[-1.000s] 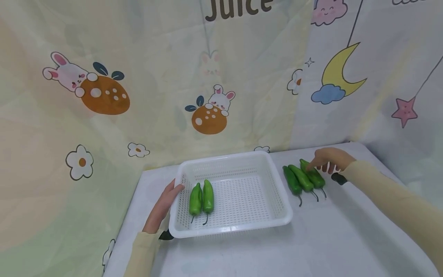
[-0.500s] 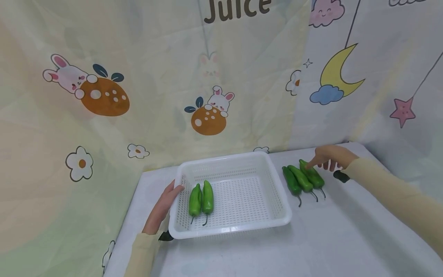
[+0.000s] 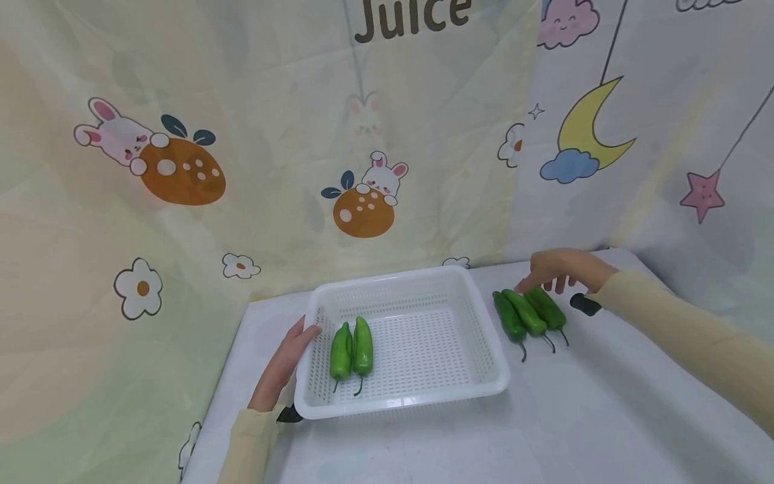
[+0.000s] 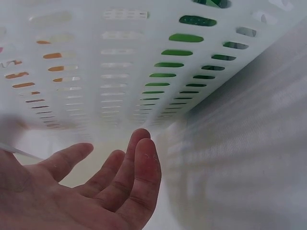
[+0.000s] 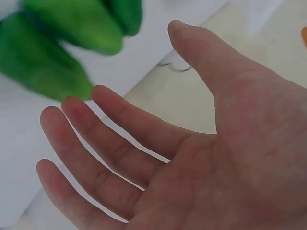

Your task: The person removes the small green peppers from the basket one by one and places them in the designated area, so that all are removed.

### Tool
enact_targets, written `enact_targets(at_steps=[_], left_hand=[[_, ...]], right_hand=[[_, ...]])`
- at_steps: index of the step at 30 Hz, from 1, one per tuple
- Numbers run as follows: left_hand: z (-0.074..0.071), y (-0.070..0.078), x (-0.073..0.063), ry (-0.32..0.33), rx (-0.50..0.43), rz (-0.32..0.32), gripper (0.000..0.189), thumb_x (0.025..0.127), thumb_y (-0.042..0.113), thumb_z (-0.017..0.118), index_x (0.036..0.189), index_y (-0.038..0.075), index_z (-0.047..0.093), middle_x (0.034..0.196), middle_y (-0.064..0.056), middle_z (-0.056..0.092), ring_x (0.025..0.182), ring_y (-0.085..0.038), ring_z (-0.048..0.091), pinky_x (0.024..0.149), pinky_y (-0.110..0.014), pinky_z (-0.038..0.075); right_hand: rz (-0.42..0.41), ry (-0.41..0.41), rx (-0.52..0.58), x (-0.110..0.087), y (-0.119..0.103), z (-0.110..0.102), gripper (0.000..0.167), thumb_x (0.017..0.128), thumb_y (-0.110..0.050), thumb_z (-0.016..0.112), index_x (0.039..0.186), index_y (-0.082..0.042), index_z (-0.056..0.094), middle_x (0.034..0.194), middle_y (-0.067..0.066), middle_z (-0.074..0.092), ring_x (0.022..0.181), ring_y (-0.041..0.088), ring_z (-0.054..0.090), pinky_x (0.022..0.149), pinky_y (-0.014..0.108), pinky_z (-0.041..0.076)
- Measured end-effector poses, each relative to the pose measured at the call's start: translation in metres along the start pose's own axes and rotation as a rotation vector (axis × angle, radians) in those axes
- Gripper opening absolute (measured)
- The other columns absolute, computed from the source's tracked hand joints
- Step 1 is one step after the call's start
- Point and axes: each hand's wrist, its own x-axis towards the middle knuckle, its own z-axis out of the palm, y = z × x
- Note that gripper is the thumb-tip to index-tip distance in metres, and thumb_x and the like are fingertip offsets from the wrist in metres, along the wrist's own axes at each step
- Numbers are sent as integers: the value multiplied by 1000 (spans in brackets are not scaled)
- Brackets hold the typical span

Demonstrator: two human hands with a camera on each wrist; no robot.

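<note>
In the head view, a white perforated plastic basket (image 3: 417, 403) stands on the table with two green peppers (image 3: 363, 346) lying inside at its left. My left hand (image 3: 284, 366) holds the basket's left side, thumb over the rim; its other fingers (image 4: 146, 167) extend along the outside of the perforated wall. To the basket's right, three green peppers (image 3: 526, 312) lie side by side, stems toward me. My right hand (image 3: 559, 265) is over their far tips, overlapping the rightmost pepper (image 3: 549, 309). The right wrist view shows its fingers spread, fingertips beside a pepper tip (image 5: 43, 67), nothing in the palm.
The table (image 3: 447, 444) has a white cover. Behind it hangs a printed cloth (image 3: 290, 134) with rabbits, oranges and a moon, close to the basket's far rim. Dark wrist-camera mounts (image 3: 585, 304) show at both wrists.
My right hand has shifted left and slightly away, from the rightmost pepper toward the tips of the middle one. The left hand, basket and peppers stay as they were.
</note>
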Motion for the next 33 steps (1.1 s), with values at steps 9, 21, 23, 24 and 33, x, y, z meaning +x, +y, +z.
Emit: enact_targets(at_steps=[9, 21, 23, 24, 33], left_hand=[[1, -2, -2, 10, -10, 6, 55, 106, 33, 40, 159, 25, 26, 136, -22, 60, 99, -29, 73, 78, -44, 64], [0, 1, -3, 5, -2, 7, 54, 106, 35, 41, 158, 28, 28, 135, -21, 60, 98, -29, 73, 77, -45, 64], [0, 1, -3, 6, 1, 9, 53, 106, 35, 41, 157, 28, 28, 135, -21, 61, 98, -29, 73, 78, -45, 64], [0, 1, -3, 8, 2, 8, 53, 106, 34, 42, 157, 27, 28, 135, -21, 61, 98, -29, 73, 77, -45, 64], [1, -1, -2, 7, -6, 10, 54, 106, 34, 41, 158, 27, 28, 137, -21, 59, 99, -29, 73, 78, -45, 64]], right_hand=[[3, 6, -28, -1, -28, -6, 73, 88, -61, 66, 120, 4, 59, 114, 20, 67, 96, 31, 69, 84, 49, 58], [-55, 41, -5, -10, -49, -16, 65, 87, -57, 70, 116, 0, 63, 107, 16, 68, 99, 33, 68, 87, 52, 58], [-64, 46, -9, -12, -55, -17, 62, 88, -54, 70, 116, 0, 63, 106, 16, 68, 96, 32, 68, 87, 52, 58], [-69, 48, -13, -14, -59, -18, 61, 88, -53, 70, 117, 1, 63, 106, 15, 68, 96, 31, 68, 87, 51, 58], [-175, 90, -91, -26, -94, -18, 42, 88, -50, 72, 95, -9, 70, 86, 3, 63, 74, 19, 60, 59, 29, 47]])
